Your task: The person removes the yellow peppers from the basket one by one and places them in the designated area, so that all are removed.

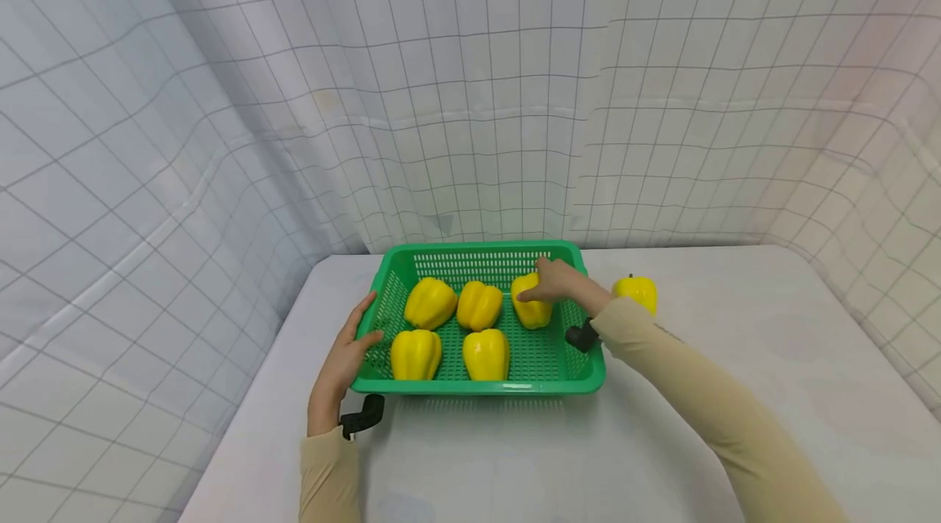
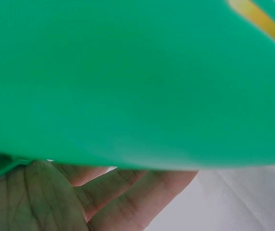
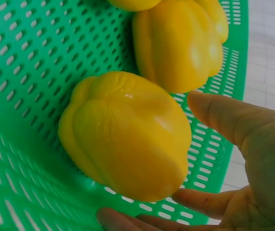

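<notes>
A green plastic basket (image 1: 478,387) holds several yellow bell peppers, including a front-left pepper (image 1: 416,355) and a front-middle pepper (image 1: 486,355). At the basket's left side, my left hand (image 1: 344,359) holds the rim, thumb over the edge and fingers along the outer wall; the wall hides the fingertips in the left wrist view. Over the back-right pepper (image 3: 127,137), which rests on the basket floor, is my right hand (image 1: 564,282). Its thumb (image 3: 214,113) and fingers are spread around one end, with a gap by the thumb.
Another yellow bell pepper (image 1: 636,292) stands on the white table (image 1: 750,359), right of the basket and partly behind the right sleeve (image 1: 706,392). A white grid-patterned curtain (image 1: 470,98) encloses the back and sides. Each wrist wears a black camera mount (image 1: 583,336).
</notes>
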The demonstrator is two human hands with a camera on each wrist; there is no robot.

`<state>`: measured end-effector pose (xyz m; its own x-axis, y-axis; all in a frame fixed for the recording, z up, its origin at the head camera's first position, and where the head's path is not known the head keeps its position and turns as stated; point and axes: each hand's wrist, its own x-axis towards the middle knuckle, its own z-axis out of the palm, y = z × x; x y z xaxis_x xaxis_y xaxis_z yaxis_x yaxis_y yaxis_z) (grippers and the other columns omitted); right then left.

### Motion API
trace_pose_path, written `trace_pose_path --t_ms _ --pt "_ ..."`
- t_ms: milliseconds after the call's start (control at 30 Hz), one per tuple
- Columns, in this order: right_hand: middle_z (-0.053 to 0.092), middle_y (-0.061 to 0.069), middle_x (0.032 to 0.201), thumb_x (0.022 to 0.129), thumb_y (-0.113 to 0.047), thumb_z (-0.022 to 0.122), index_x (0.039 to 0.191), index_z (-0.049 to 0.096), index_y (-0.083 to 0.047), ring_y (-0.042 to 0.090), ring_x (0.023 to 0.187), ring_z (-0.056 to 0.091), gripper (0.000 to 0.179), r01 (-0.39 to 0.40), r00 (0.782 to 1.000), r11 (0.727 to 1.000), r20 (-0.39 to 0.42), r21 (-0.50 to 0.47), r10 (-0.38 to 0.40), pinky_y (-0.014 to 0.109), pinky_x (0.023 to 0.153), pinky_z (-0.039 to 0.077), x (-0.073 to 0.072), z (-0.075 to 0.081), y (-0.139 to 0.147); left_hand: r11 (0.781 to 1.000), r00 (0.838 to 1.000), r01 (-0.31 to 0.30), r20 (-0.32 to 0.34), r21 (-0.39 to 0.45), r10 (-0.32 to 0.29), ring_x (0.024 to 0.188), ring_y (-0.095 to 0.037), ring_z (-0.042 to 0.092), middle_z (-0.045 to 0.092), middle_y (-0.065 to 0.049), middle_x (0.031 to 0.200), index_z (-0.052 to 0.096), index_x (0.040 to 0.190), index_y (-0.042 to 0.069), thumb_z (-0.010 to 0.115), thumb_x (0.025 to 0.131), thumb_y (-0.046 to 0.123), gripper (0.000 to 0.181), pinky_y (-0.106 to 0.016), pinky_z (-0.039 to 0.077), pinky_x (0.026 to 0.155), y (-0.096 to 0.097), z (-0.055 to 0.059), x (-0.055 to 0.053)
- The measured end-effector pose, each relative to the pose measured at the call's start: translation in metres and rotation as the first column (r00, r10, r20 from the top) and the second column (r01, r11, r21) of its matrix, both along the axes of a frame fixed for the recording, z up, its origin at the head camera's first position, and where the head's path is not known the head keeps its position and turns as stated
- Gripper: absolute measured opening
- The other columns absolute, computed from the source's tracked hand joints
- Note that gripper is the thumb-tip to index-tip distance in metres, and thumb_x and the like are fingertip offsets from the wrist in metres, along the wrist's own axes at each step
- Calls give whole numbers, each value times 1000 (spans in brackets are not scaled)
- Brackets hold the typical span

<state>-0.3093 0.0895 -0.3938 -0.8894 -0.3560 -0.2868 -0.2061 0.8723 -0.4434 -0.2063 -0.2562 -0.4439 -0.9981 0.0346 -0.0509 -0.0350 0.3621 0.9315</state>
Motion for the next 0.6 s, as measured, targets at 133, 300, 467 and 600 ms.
trace_pose_path --t_ms 133,300,467,600 --pt "38 31 139 88 -42 64 143 21 14 42 127 37 89 33 999 999 8 13 -33 50 101 35 -3 -2 -4 1000 1000 -1 2 -1 1 140 -33 7 6 -6 157 18 153 29 45 99 11 63 -60 11 106 0 1 1" --pt "48 30 130 86 -42 67 141 27 15 39 118 48 88 51 999 998 3 32 -51 47 95 41 -4 -4 -8 1000 1000 1 -1 2 -1 140 -32 7 6 -6 157 18 153 29 45 99 11 63 -60 11 106 0 0 1" --pt "51 28 126 84 -43 69 138 32 13 36 115 50 87 65 998 997 9 32 -66 45 95 42 -4 -10 -9 1000 1000 3 -1 5 -3 140 -32 7 6 -6 157 18 153 29 44 99 10 63 -60 11 106 0 0 1" --pt "49 28 130 83 -44 70 140 30 13 36 117 49 90 77 997 997 20 22 -78 46 97 40 -5 -14 -9 1000 1000 -2 3 3 2 140 -33 8 6 -7 157 18 153 29 45 99 10 64 -60 12 105 0 0 1"
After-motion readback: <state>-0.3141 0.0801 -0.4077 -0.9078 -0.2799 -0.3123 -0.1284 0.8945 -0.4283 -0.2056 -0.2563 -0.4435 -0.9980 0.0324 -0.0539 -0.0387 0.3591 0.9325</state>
